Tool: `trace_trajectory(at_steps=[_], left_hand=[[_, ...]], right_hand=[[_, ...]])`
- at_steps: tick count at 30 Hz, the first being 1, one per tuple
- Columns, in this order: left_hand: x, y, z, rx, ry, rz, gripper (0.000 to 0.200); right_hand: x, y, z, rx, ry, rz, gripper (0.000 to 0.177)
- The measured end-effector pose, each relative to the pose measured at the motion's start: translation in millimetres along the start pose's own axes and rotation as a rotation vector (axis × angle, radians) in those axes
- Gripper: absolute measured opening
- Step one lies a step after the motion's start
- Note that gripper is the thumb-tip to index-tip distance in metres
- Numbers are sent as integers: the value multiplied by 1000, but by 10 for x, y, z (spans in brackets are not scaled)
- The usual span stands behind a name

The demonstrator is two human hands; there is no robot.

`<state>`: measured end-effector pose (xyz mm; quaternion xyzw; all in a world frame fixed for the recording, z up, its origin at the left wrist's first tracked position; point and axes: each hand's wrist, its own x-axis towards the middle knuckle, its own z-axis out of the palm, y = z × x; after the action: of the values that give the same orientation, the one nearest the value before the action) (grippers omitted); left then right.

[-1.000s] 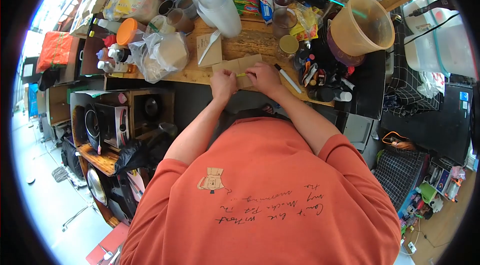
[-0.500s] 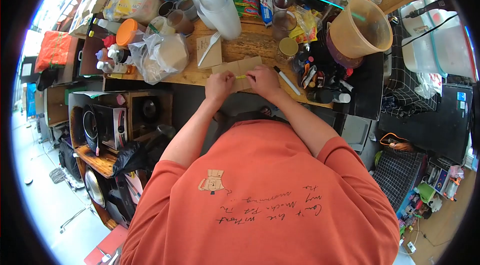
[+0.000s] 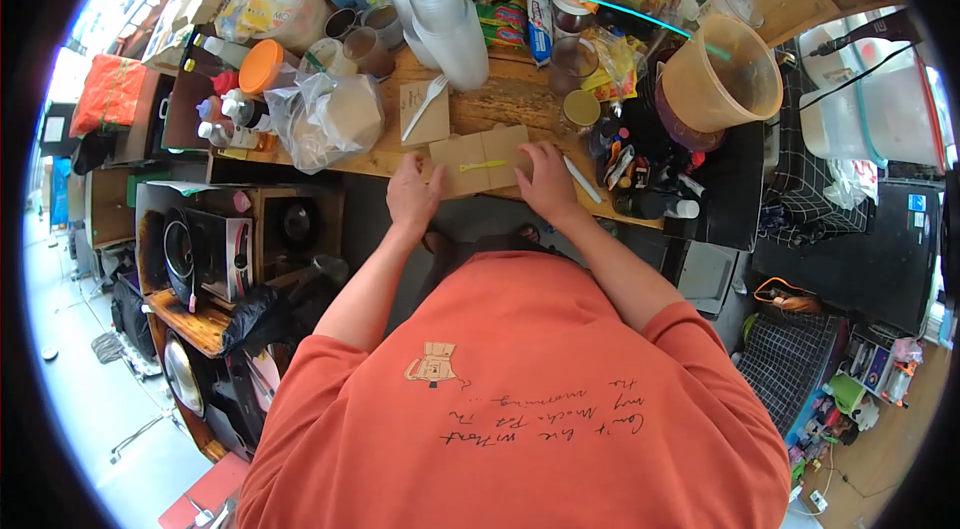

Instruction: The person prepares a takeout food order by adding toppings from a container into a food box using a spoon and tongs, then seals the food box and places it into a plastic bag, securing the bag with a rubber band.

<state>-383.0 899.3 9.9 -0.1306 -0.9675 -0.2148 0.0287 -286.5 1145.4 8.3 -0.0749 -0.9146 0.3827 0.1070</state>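
A flat brown cardboard piece (image 3: 505, 144) with a crease down its middle lies at the table's front edge. Across its face runs a thin yellow-green strip (image 3: 483, 165), looking like a tie. My left hand (image 3: 413, 197) grips the cardboard's left edge, while my right hand (image 3: 547, 191) grips the right edge; some fingertips are hidden. Just behind is a smaller brown card (image 3: 430, 123) with a white plastic fork (image 3: 425, 109) on it. A white marker (image 3: 582, 179) lies beside my right hand.
Stacked clear plastic cups (image 3: 440, 24) stand behind the cards. To the left sits a plastic bag (image 3: 325, 119) of brown contents, near several bottles. A gold-lidded jar (image 3: 580, 109) and a large beige bucket (image 3: 722, 69) stand to the right on the wooden table (image 3: 495, 94).
Both hands have let go of the yellow-green strip and moved apart to the cardboard's side edges. The strip now shows in full across the cardboard.
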Motion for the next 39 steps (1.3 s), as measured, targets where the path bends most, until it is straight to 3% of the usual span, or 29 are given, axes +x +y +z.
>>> trace_trajectory(at_steps=[1,2,3,4,6,8,10,12,14,15,17,18,20,22,24,26,28,32,34,35,37,38,39], left_hand=[[-29,-94,126,-2,3,2,45],[-58,-184,259,-177,-94,-188,52],[-70,-225,319,-353,-191,-377,60],[-71,-163,310,-358,-189,-377,60],[-99,-3,355,-916,-332,-713,59],[-122,21,374,-932,-336,-701,57],[-160,35,276,-918,-466,-612,55],[-219,3,167,-884,-460,-623,51],[-281,-137,106,-1036,-471,-536,49],[-304,-208,5,-1082,-487,-554,46],[-351,-416,-238,-1142,-486,-598,45],[-368,-526,-391,-1196,-506,-641,44],[-403,-790,-735,-1230,-468,-687,43],[-444,-1151,-1071,-1357,-476,-653,43],[-463,-1391,-1481,-1342,-350,-662,44],[-474,-1627,-1897,-1310,-249,-695,44],[-512,-1885,-2251,-1318,-153,-697,45],[-574,-2225,-2824,-1335,41,-770,45],[-579,-2318,-3077,-1329,135,-787,45],[-586,-2393,-3149,-1331,147,-792,45],[-583,-2558,-3274,-1326,145,-756,48],[-576,-2629,-3342,-1322,141,-738,49],[-534,-2635,-3416,-1325,148,-741,49]], right_hand=[[-46,-43,-25,-25,-2,59,42],[-72,-70,-39,-52,-5,117,52],[-98,-31,32,-55,-5,114,52],[-131,57,169,-93,9,159,57],[-167,159,309,-135,22,195,63],[-150,182,319,120,-105,301,63],[-127,89,168,167,-148,321,63],[-203,28,151,215,-197,339,63],[-358,63,310,493,15,343,57],[-368,-6,288,494,5,325,57],[-301,-273,160,921,-68,549,41],[-208,-407,146,920,-76,539,41],[-39,-672,136,1064,-122,569,24],[224,-1032,283,973,-92,478,20],[503,-1443,466,673,-87,194,23],[788,-1929,693,635,-211,35,24],[1008,-2258,1204,928,-336,108,34],[1671,-2569,2365,777,-207,291,68],[2040,-3031,2323,963,-127,644,63],[2210,-3042,2429,960,-138,639,63],[2477,-2874,2598,1012,-110,814,39],[2510,-2836,2627,1009,-118,810,39],[2539,-2795,2640,1063,-165,831,28]])
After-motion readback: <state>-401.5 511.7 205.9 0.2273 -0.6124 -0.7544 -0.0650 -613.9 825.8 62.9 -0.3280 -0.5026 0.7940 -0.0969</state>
